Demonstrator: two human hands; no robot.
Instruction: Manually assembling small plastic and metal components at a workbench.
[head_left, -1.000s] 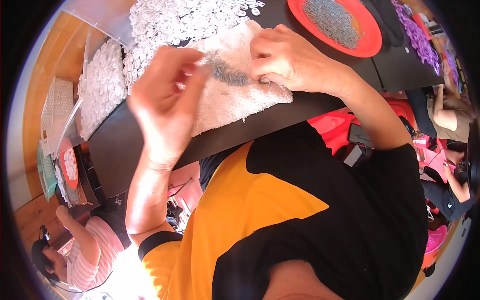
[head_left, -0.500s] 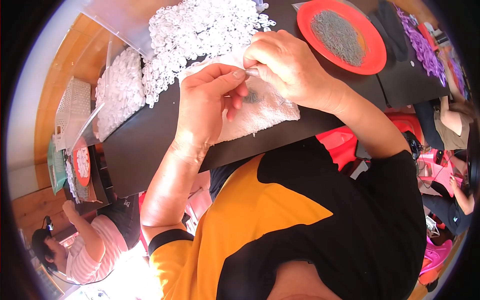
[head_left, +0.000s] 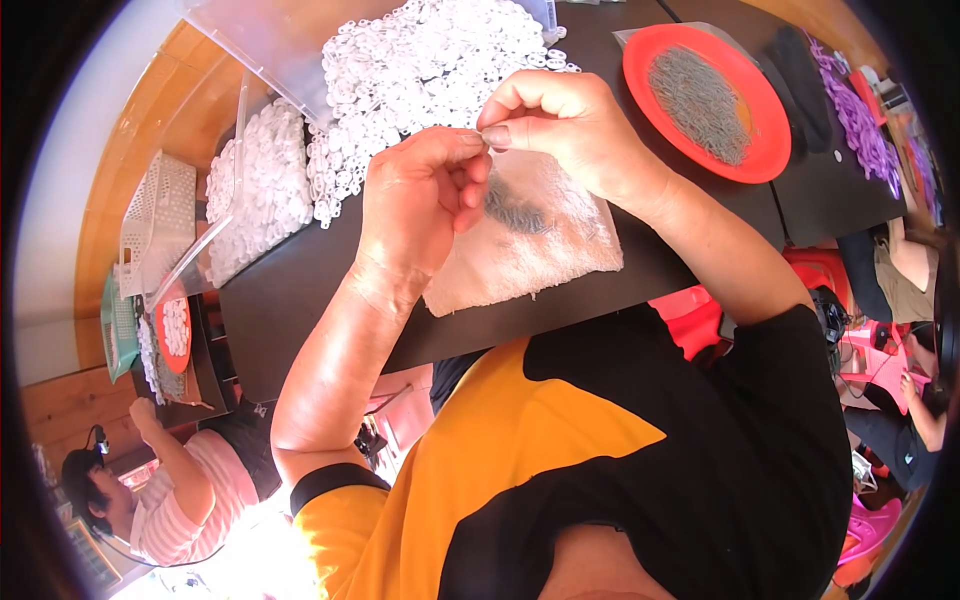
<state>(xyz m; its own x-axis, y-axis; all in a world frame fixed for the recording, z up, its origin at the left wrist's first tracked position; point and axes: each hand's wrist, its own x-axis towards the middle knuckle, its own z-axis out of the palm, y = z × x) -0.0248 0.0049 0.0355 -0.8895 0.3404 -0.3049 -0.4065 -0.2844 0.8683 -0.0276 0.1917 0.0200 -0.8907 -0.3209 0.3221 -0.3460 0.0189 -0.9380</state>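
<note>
Above a pale towel [head_left: 545,270], my left hand [head_left: 415,205] and my right hand [head_left: 575,125] meet fingertip to fingertip. Thumb and forefinger are pinched on both hands, and whatever sits between them is too small to make out. The left hand's other fingers curl toward its palm. A small heap of grey metal pieces [head_left: 520,212] lies on the towel just below the hands. Beyond them spreads a big pile of small white plastic pieces with holes [head_left: 420,70].
A red plate [head_left: 770,140] of grey metal pieces stands at the far right, with purple pieces [head_left: 855,120] beyond it. On the left are a clear bin [head_left: 250,45] and another white heap [head_left: 262,180]. A co-worker [head_left: 180,490] sits at lower left; other people are at the right edge.
The view has shifted slightly, so the table things appear lower and farther right. My hands still meet at the fingertips, and more of the grey heap on the towel shows.
</note>
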